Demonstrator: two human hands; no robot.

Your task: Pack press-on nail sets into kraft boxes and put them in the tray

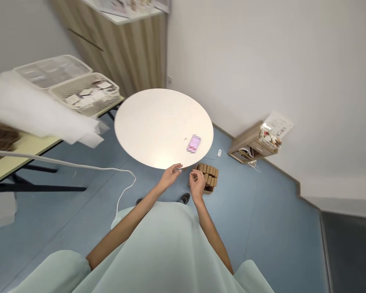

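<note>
My left hand is at the near edge of a round white table, its fingers stretched out and the thumb apart. Nothing shows in it. To its right, my right hand is raised with its fingers curled in toward the thumb; whether anything small is between them I cannot make out. It hangs in front of a cardboard box holding several small brown boxes, which it partly hides. On the tabletop ahead lies a blurred pink-purple rectangular item, with a tiny object beside it.
At left, a yellowish table bears white sheeting and an open mesh case. A white cable crosses in front of it. A wooden cabinet stands behind; a small shelf unit stands by the right wall.
</note>
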